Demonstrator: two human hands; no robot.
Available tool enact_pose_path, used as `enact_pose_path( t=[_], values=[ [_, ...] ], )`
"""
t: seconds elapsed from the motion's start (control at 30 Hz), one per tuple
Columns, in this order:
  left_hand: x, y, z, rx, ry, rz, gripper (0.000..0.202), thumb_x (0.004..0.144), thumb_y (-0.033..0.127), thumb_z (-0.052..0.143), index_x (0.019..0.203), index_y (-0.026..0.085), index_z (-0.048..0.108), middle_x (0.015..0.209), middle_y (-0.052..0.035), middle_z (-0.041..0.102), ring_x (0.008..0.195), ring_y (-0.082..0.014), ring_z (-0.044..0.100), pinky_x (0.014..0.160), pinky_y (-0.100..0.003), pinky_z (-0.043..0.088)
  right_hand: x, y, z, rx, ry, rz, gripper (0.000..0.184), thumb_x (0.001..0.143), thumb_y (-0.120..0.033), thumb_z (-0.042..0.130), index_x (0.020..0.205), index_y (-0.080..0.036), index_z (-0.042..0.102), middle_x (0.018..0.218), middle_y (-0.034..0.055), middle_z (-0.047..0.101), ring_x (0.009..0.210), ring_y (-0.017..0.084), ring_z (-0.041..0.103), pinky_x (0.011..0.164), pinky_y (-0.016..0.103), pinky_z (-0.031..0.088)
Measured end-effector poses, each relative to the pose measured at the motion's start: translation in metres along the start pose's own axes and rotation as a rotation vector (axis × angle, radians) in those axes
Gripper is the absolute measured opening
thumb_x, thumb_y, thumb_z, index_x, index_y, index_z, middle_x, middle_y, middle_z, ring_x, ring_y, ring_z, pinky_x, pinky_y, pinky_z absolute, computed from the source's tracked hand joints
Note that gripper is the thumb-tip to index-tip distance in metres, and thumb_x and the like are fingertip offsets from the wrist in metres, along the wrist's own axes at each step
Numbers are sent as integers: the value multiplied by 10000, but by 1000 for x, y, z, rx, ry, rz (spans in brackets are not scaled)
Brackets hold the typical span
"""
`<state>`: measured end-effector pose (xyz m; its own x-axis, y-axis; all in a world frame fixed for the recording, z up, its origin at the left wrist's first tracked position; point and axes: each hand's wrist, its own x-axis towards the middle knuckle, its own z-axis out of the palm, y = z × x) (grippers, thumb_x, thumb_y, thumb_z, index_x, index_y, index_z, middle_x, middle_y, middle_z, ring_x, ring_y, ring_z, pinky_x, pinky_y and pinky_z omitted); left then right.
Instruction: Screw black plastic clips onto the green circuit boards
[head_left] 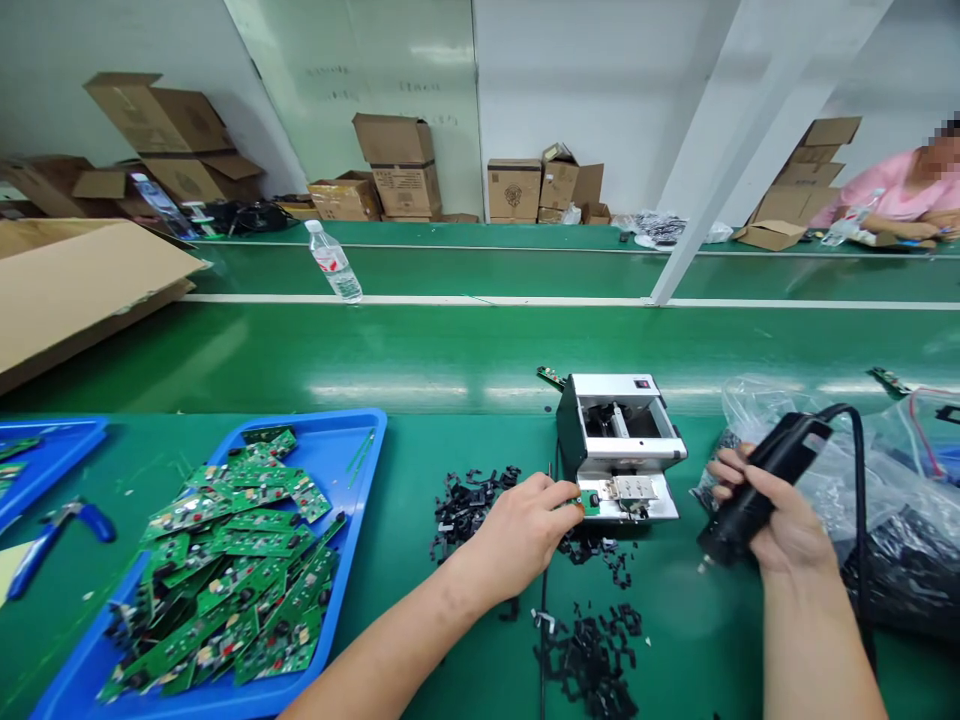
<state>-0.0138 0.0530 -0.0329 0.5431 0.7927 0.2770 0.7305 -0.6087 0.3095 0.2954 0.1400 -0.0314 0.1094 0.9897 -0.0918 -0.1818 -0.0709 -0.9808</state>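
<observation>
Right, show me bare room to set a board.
Bare green bench lies between the blue tray and the black scraps, and on the belt below the bottle. Crowded: around the machine, scraps below it, plastic bags to its right.

Left hand [521,530]: bare, back of hand up, reaching rightward; fingertips [559,492] pinched closed against the thumb. Left forearm [382,660] rises diagonally from the bottom edge, wrist nearly straight. Right hand [784,515]: bare, fingers curled in a closed grip, thumb side turned toward the left hand. Right forearm [814,640] near vertical in view. Hands well apart.
</observation>
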Motion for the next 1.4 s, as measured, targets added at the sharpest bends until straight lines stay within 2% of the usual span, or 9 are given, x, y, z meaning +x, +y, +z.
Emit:
enact_pose_path(
  t=[0.13,0.2,0.3,0.43,0.57,0.77,1.1,1.27,1.4],
  values=[
    [1,2,-4,2,-26,4,213,977,65,498,1051,183,659,1271,-57,666,981,-212,592,815,-349,554,-23,-38,10,146,-109,-91,549,789,-797,501,893,-267,599,673,-62,266,444,61,28,330,268,107],
    [1,2,-5,1,-33,-1,225,967,57,498,1061,182,661,1275,-59,663,967,-217,589,807,-359,556,-33,-55,21,200,-175,-140,707,842,-843,289,1001,-266,666,627,-64,189,442,94,0,362,332,53],
    [0,2,-7,-12,-28,-1,248,965,50,483,1080,180,660,1272,-64,663,986,-229,590,828,-371,557,-44,-73,40,257,-245,-239,732,800,-872,367,1047,-276,713,525,-60,177,410,124,94,394,341,97],
    [0,2,-7,-32,-22,8,240,994,75,447,1041,179,659,1243,-70,670,1006,-231,594,839,-365,555,-51,-85,70,286,-354,-401,636,711,-877,576,892,-290,740,481,-25,368,434,146,320,447,329,248],
    [0,2,-7,-27,-36,5,239,992,71,445,1045,178,651,1247,-67,664,1002,-232,592,819,-357,549,-54,-81,94,191,-450,-540,669,722,-884,571,890,-261,746,531,-6,542,457,174,473,466,331,359],
    [0,3,-8,-4,-45,-1,226,986,81,465,1048,190,653,1242,-61,658,980,-222,577,836,-355,536,-54,-67,107,86,-473,-577,736,743,-930,462,855,-250,721,522,-16,575,407,156,473,419,301,367],
    [2,4,-7,28,-87,-10,210,987,96,489,1060,192,661,1231,-54,657,954,-216,570,807,-350,525,-60,-62,103,79,-511,-501,764,670,-952,522,876,-252,750,515,-12,587,397,158,478,401,289,357],
    [3,4,-3,63,-74,-3,196,1010,128,471,1021,190,657,1240,-59,653,952,-213,572,801,-349,520,-62,-75,101,142,-561,-469,711,707,-902,569,935,-258,770,557,-16,588,444,152,502,451,301,400],
    [2,3,-1,64,-69,5,194,1017,142,467,1029,188,655,1248,-50,649,944,-212,573,801,-353,519,-58,-90,118,192,-574,-464,691,682,-887,618,907,-252,773,548,-9,592,433,159,506,445,308,410]
  ],
)
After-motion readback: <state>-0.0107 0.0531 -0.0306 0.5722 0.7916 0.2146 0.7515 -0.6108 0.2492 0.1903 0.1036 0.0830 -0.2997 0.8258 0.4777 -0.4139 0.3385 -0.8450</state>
